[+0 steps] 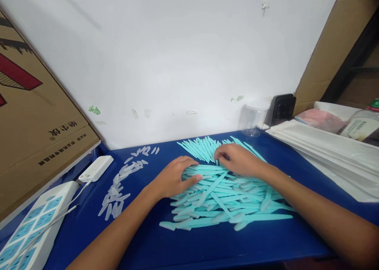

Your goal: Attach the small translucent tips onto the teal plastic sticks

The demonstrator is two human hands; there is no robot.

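Head cam (only view): both hands are over a big messy pile of turquoise sticks (229, 197) in the middle of a blue counter (154, 246). Lots of the sticks in there have pale, see-through-looking ends, pointing all over, some lying crosswise on top.

L hand (173, 177) is at the upper L edge of the pile, thumb well apart from the other fingers, w/ stick ends in the gap. Can't tell if it's actually gripping any tbh. R hand (241, 159) is at the far edge of the pile, fingers curled w/ thumb & index close together; can't tell if there's a stick pinched in there, too small/blurry.

Just past the R hand's fingertips, nearer the wall (177, 64), there's a neater row of turquoise sticks (199, 148), lined up side by side. Off to the L, well apart from the pile: a scatter of small clear pieces (118, 185).

Other stuff, fwiw: power strip (35, 226) + white adapter (96, 168) on the L by a cardboard box (47, 135) w/ upside-down print. On the R, a clear jar (255, 118) next to a black thing (282, 107), then white sheets (319, 147) & a bottle (363, 124) w/ a label.
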